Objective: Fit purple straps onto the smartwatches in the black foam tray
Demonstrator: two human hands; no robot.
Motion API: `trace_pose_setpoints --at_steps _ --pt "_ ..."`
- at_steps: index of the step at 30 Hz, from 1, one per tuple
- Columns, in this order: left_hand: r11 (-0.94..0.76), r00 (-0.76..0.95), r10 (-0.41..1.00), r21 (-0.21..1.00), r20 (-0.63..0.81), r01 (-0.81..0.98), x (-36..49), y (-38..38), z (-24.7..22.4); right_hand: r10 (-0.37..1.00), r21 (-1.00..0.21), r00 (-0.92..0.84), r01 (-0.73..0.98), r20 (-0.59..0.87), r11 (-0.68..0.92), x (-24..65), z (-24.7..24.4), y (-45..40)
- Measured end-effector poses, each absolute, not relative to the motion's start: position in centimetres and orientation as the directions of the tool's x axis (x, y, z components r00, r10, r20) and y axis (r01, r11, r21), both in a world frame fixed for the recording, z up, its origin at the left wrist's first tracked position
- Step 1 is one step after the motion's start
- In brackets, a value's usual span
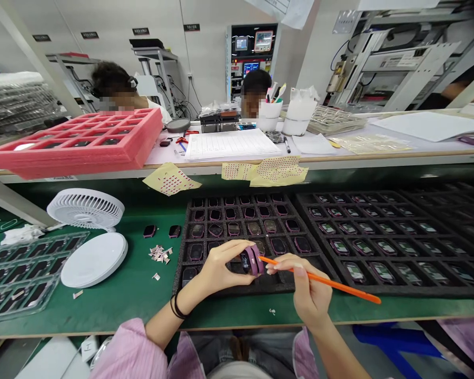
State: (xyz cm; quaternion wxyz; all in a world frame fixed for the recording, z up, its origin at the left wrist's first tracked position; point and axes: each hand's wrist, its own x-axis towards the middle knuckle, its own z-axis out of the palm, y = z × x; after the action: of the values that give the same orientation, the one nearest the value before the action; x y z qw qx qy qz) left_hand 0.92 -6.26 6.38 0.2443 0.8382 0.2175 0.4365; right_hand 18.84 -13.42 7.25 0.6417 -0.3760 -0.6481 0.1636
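Note:
My left hand [217,268] grips a purple smartwatch case [254,259] between thumb and fingers, tilted on edge so that its side faces right. In my right hand [310,289] is a thin orange stick [343,287], pinched near its front. The stick's tip touches or almost touches the side of the case; I cannot tell which. Both hands are above the near part of a black foam tray [179,266], whose pockets hold rows of similar watches. Two more watches, a nearer-left one [149,231] and another [174,231], lie on the green mat left of this tray.
A second black foam tray [337,267] of watch parts stands to the right. Leftward are small paper scraps [160,253], a white fan [95,260] and clear plastic trays [43,295]. A shelf [205,164] behind carries a pink foam tray [142,138] and papers. Two people sit beyond.

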Motion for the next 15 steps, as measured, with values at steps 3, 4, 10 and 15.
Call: trace_pose_setpoints --at_steps 3,4,10,15 --pt "-0.785 0.528 0.58 0.598 0.621 0.159 0.96 -6.28 6.5 0.717 -0.72 0.106 0.216 0.689 0.66 18.66 7.21 -13.4" --pt "-0.789 0.528 0.577 0.593 0.623 0.163 0.98 -6.3 6.52 0.72 -0.722 0.103 0.207 0.687 0.66 18.62 7.22 -13.39" --pt "-0.793 0.528 0.571 0.588 0.629 0.156 0.93 -6.36 6.56 0.727 -0.724 0.069 0.195 0.683 0.661 18.6 6.95 -13.4" --pt "-0.8 0.534 0.561 0.58 0.633 0.154 0.91 -6.36 6.7 0.729 -0.731 0.095 0.184 0.678 0.657 18.56 6.88 -13.5"
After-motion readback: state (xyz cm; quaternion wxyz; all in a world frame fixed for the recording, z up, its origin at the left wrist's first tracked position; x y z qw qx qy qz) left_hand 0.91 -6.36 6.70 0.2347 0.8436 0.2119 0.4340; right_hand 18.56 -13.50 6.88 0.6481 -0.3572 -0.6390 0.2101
